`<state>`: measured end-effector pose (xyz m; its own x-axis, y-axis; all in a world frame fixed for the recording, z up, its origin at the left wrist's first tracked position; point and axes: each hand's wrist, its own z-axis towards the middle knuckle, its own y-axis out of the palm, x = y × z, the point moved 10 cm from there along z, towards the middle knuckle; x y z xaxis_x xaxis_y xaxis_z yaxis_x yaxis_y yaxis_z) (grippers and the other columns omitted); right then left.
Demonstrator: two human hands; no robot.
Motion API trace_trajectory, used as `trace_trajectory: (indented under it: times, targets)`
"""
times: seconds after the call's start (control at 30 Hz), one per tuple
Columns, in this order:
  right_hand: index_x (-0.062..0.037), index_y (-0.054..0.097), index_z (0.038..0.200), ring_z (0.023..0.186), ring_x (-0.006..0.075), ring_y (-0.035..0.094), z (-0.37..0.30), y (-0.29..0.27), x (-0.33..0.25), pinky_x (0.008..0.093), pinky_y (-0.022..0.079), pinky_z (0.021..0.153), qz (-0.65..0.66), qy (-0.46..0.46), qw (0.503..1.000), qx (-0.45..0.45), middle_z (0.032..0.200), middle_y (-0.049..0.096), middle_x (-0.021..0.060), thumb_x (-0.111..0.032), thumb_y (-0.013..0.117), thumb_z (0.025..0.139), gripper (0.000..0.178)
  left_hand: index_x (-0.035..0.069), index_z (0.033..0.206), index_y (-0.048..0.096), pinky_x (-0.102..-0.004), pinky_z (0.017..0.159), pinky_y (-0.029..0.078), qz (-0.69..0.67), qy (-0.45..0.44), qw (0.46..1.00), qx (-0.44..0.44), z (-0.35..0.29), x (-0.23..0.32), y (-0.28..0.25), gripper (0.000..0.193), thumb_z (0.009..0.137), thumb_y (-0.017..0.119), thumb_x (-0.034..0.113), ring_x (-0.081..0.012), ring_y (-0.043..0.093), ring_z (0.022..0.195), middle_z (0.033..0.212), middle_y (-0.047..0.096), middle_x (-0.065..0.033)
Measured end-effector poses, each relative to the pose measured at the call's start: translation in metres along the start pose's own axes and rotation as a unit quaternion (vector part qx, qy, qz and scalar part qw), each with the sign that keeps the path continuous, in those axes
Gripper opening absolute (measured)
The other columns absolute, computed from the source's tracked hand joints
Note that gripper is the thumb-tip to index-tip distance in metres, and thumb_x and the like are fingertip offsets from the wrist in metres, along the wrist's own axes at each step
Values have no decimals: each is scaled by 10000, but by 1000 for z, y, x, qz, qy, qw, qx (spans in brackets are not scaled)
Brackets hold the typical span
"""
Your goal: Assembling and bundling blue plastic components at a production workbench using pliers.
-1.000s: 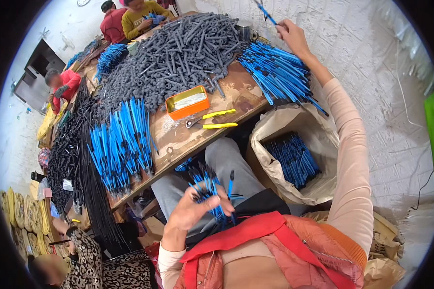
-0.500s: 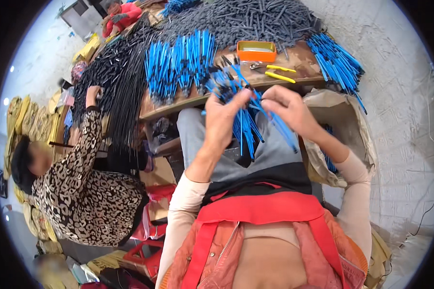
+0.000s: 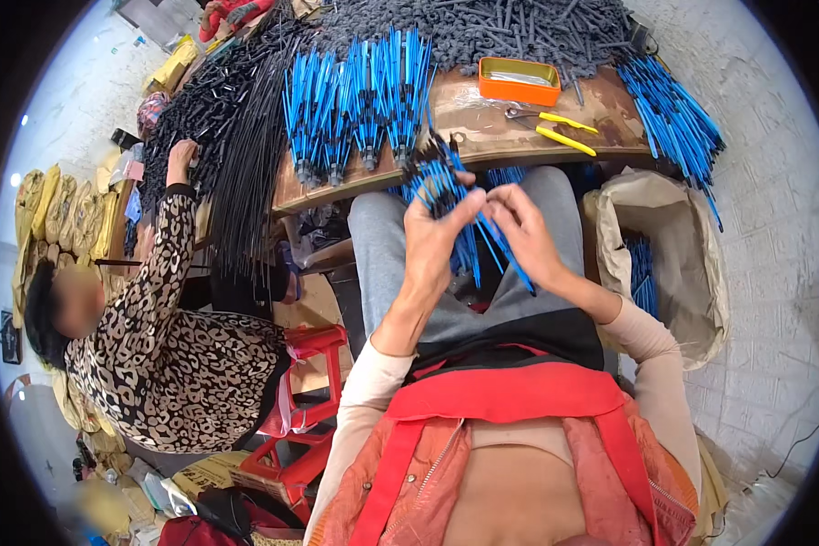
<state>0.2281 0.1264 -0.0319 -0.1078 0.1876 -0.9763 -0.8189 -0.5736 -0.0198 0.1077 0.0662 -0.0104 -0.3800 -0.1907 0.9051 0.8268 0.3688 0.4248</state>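
Above my lap, my left hand [image 3: 428,241] is wrapped round a bundle of thin blue rods [image 3: 465,253] with black ends. The black ends stick up above the fist, and the blue lengths hang down below it. Close beside it, my right hand [image 3: 530,238] has its thumb and fingers pinched together at a blue rod [image 3: 511,259] that slants down to the right from the bundle. The exact spot where those fingers grip is partly hidden.
Ahead, the worktable [image 3: 469,136] bears blue rod bundles [image 3: 359,100], an orange tin [image 3: 520,84], yellow-handled pliers [image 3: 564,133] and heaped grey parts [image 3: 482,32]. An open paper sack [image 3: 701,273] stands at right. At left, a co-worker [image 3: 177,364] reaches toward black parts [image 3: 214,105].
My right hand has drawn in closer to my left, fingers more closed, and the rods beside it have stopped blurring. The whole view has shifted slightly, moving the tin and pliers rightward.
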Motion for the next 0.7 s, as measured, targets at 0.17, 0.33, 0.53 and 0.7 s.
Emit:
trace_trajectory:
  times: [0.17,0.33,0.53,0.7]
  targets:
    - [1,578,1044,878,203,637,6,-2,8,336,500,782,-169,-26,978,-120,930,608,113,-156,520,999,174,36,1056,666,-265,798,515,8,-133,989,-56,-6,-37,-5,229,844,752,47,-114,647,880,957,693,-31]
    - [34,617,1034,864,199,619,95,-46,-20,334,491,786,-311,-86,929,-182,904,614,119,-159,539,978,216,-8,1165,602,-334,859,531,39,-66,996,-53,47,-29,8,323,856,695,-18,-228,677,1026,1110,707,-156]
    - [24,656,1026,848,357,646,242,-107,-28,409,505,763,-499,-238,826,-113,935,666,212,-171,595,893,244,-3,1195,599,-319,926,514,11,-37,993,-113,85,-33,25,329,878,689,-2,-187,665,1038,1060,715,-137]
    - [50,673,891,788,383,663,268,-104,11,407,519,726,-558,-165,793,-180,845,682,215,-142,647,804,213,-14,1103,656,-295,844,553,43,-71,992,-94,95,-41,8,216,894,694,24,-160,693,948,976,725,-84]
